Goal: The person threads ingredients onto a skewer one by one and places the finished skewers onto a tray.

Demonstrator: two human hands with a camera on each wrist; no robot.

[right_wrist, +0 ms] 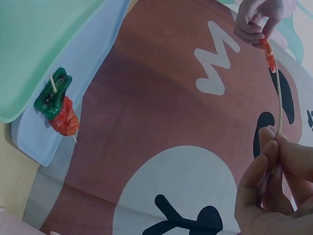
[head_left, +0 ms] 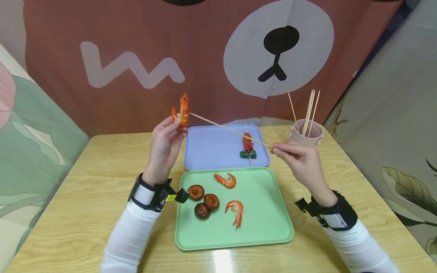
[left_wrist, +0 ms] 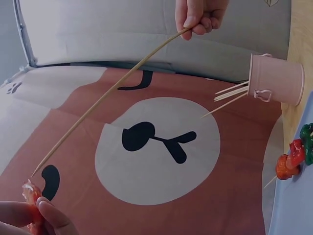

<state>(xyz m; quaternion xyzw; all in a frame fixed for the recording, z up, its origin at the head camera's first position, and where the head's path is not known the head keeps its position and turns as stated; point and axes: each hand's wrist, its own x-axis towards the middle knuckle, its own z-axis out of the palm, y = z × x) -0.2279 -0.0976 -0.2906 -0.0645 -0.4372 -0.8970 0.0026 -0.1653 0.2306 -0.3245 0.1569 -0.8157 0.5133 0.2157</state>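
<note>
**lurker42:** What step are you on?

**remote_op:** Looks to me like lining up a stick with a shrimp. My left hand (head_left: 165,142) has the shrimp (head_left: 184,110) pinched between thumb and fingers, up above the table (head_left: 112,170). My right hand (head_left: 300,163) pinches the stick (head_left: 228,129) at its other end, fingertips pressed together on it. The point's right by the shrimp; can't tell if it's touching.

**lurker42:** So what does the next move need?

**remote_op:** I'd say a firm left pinch and a straight, gentle push. That stick's skinny, so sideways force could bend it.

**lurker42:** Counts?

**remote_op:** Green tray (head_left: 266,220), closest: two more shrimp (head_left: 238,213), so three total, plus three mushrooms (head_left: 211,201). Just behind it, the blue tray (head_left: 211,151) has one loaded skewer (head_left: 248,147) with three pieces: orange, red, green. Back right, one pink cup (head_left: 305,141) with several bare sticks (head_left: 308,112); they overlap, so no exact number. Farthest, one animal-print cloth (head_left: 205,76).
</note>
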